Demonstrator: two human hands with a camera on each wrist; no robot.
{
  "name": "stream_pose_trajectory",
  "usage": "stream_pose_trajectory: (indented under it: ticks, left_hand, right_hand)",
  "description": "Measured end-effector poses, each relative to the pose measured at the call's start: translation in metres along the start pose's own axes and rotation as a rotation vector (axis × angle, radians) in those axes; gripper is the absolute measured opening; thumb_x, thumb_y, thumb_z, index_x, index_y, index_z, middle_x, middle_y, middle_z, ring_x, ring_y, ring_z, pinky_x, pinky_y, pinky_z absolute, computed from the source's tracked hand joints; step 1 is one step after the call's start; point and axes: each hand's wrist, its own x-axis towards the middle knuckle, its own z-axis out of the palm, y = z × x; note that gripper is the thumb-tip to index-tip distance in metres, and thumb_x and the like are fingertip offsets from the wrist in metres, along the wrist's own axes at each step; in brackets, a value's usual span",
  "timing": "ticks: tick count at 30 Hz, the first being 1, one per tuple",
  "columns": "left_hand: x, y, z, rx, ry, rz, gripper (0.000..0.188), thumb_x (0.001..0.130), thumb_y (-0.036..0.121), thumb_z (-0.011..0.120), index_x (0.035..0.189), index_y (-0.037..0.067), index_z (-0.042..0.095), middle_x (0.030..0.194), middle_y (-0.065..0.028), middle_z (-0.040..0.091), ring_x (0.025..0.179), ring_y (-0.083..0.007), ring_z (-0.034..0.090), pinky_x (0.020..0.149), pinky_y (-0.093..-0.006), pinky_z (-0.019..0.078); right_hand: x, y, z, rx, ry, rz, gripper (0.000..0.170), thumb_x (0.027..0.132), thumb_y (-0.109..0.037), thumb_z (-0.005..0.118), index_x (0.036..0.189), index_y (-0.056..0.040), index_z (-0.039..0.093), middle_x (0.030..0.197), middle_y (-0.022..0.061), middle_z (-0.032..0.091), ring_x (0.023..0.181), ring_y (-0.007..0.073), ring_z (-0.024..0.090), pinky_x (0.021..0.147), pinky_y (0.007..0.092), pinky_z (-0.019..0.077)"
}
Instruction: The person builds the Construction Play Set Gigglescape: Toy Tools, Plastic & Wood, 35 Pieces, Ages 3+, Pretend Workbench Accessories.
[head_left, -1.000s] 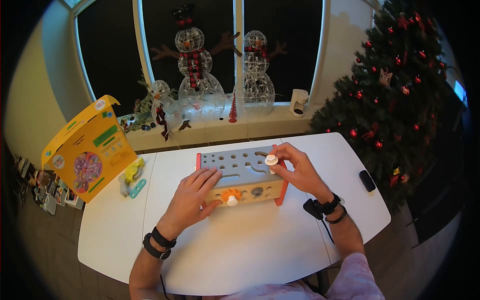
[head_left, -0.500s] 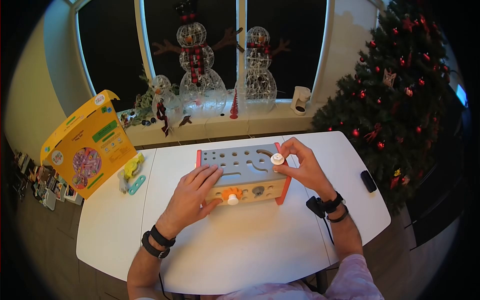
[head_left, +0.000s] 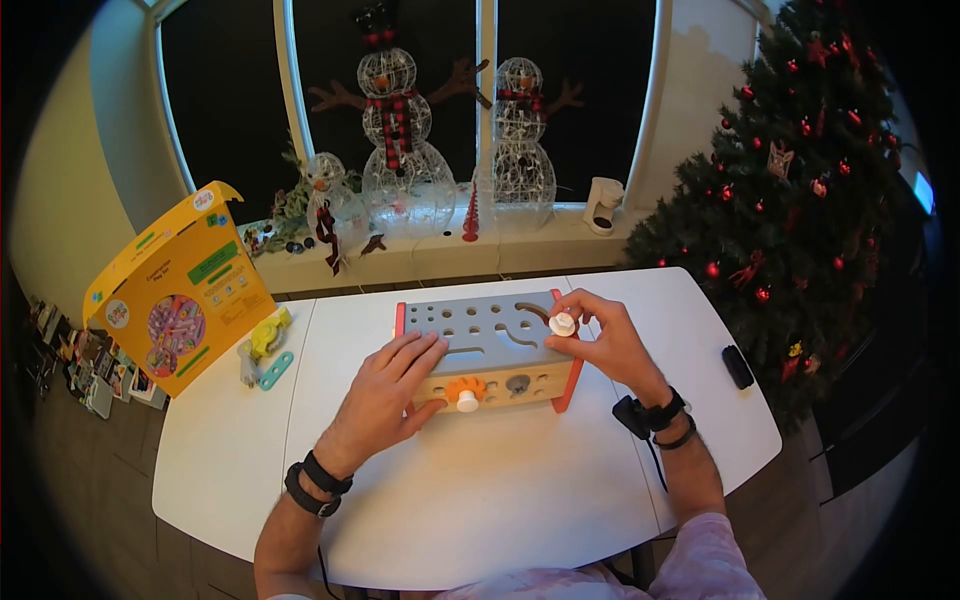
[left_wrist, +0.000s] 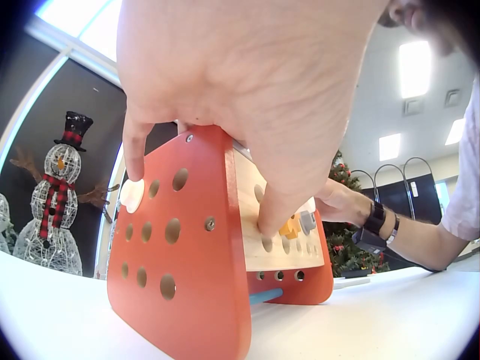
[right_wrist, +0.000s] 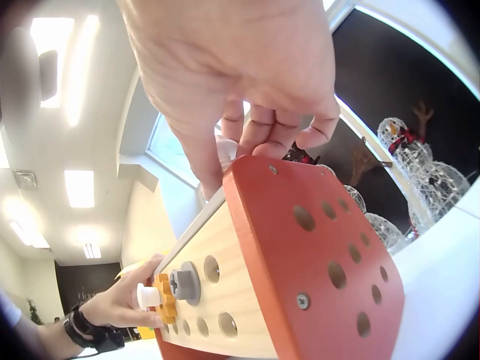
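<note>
A toy workbench with a grey slotted top (head_left: 480,325), wooden front and red end panels (left_wrist: 176,247) stands on the table. The left hand (head_left: 385,395) rests across its left end, fingers on the top and thumb against the front. Between thumb and fingers, the right hand (head_left: 605,345) pinches a white knob (head_left: 562,324) at the top's right end; whether it sits in the slot, I cannot tell. On the front are an orange gear (right_wrist: 166,298) with a white peg (head_left: 467,401) and a grey nut (right_wrist: 186,283). A white piece (left_wrist: 132,195) shows on the left panel.
Left on the white table (head_left: 480,500) stand an open yellow box (head_left: 180,300), a yellow toy piece (head_left: 268,334) and a teal strip (head_left: 275,370). A black object (head_left: 737,367) lies at the right edge. Beyond are wire snowmen and a decorated tree (head_left: 780,230).
The right hand has moved slightly right and toward the body with the white knob, along the workbench's right end. The left hand stays in place; the head view has shifted slightly.
</note>
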Motion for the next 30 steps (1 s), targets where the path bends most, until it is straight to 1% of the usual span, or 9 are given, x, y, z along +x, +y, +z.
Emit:
stream_pose_trajectory:
  ticks: [3,7,10,12,16,19,21,24,30]
  left_hand:
    - [-0.001,0.0,0.001,0.001,0.002,-0.004,0.082,0.09,0.029,0.089,0.161,0.005,0.055,0.16,-0.0169,0.059,0.15,-0.0397,0.052,0.124,-0.05,0.045]
    - [0.0,0.0,0.001,-0.001,0.0,-0.006,0.082,0.09,0.028,0.089,0.161,0.005,0.055,0.16,-0.017,0.059,0.15,-0.0396,0.052,0.124,-0.0499,0.0451]
    - [0.0,0.0,0.0,-0.007,0.001,-0.004,0.082,0.09,0.028,0.089,0.161,0.005,0.056,0.16,-0.017,0.059,0.151,-0.0397,0.052,0.124,-0.0499,0.0449]
    - [0.0,0.001,0.0,-0.011,0.001,-0.006,0.082,0.09,0.028,0.089,0.161,0.004,0.055,0.16,-0.017,0.059,0.151,-0.0398,0.052,0.125,-0.0499,0.0448]
    - [0.0,0.0,0.001,-0.015,0.002,-0.004,0.082,0.09,0.028,0.089,0.161,0.004,0.055,0.16,-0.0171,0.059,0.151,-0.0398,0.052,0.125,-0.0497,0.0447]
    - [0.0,0.0,0.0,-0.008,0.005,-0.002,0.082,0.09,0.028,0.089,0.161,0.004,0.055,0.16,-0.0171,0.059,0.151,-0.0396,0.052,0.125,-0.0495,0.0448]
    - [-0.001,0.0,0.0,-0.007,0.006,-0.003,0.082,0.09,0.028,0.089,0.161,0.005,0.055,0.159,-0.0171,0.059,0.15,-0.0395,0.052,0.125,-0.0495,0.0449]
    - [0.0,0.001,0.0,-0.005,0.002,-0.004,0.082,0.09,0.028,0.089,0.161,0.005,0.055,0.159,-0.0171,0.059,0.15,-0.0393,0.052,0.124,-0.0494,0.0449]
    - [0.0,0.0,0.0,-0.005,-0.007,-0.012,0.083,0.09,0.027,0.089,0.162,0.005,0.055,0.16,-0.0168,0.059,0.151,-0.0391,0.052,0.124,-0.0492,0.045]
  right_hand:
    - [-0.001,0.002,0.005,0.038,0.03,0.002,0.036,0.085,-0.017,0.098,0.106,-0.0085,0.07,0.09,-0.0052,0.071,0.083,0.0083,0.058,0.077,0.0268,0.0427]
    - [-0.002,0.007,0.009,0.005,0.066,-0.035,0.036,0.085,-0.018,0.098,0.105,-0.0085,0.07,0.088,-0.0054,0.069,0.079,0.008,0.054,0.075,0.0262,0.0431]
    - [-0.002,0.007,0.014,0.046,0.062,0.011,0.037,0.086,-0.019,0.099,0.103,-0.0086,0.068,0.087,-0.0046,0.068,0.078,0.007,0.052,0.074,0.0266,0.044]
    - [-0.002,0.004,0.021,0.143,0.105,0.056,0.038,0.086,-0.019,0.099,0.103,-0.0072,0.068,0.087,-0.0044,0.066,0.076,0.0066,0.049,0.072,0.0254,0.0421]
    - [-0.002,0.006,0.023,0.05,0.089,0.037,0.038,0.086,-0.018,0.099,0.105,-0.0051,0.069,0.087,-0.0048,0.063,0.076,0.0065,0.048,0.071,0.0243,0.0407]
    - [-0.001,0.003,0.014,0.073,0.027,0.047,0.035,0.086,-0.015,0.096,0.108,-0.0033,0.071,0.087,-0.0046,0.061,0.076,0.007,0.048,0.072,0.0244,0.0413]
    - [-0.001,0.001,0.009,0.073,-0.037,0.05,0.033,0.087,-0.014,0.091,0.112,-0.0031,0.072,0.087,-0.0039,0.061,0.076,0.0075,0.049,0.072,0.0252,0.0429]
    - [0.0,0.003,0.007,0.098,-0.042,0.023,0.032,0.086,-0.014,0.088,0.113,-0.0028,0.074,0.084,-0.0028,0.06,0.075,0.0079,0.051,0.072,0.0263,0.044]
    - [-0.001,0.005,0.006,-0.016,-0.026,0.059,0.03,0.086,-0.017,0.09,0.106,-0.0017,0.074,0.077,-0.001,0.057,0.073,0.0095,0.05,0.069,0.0283,0.0443]
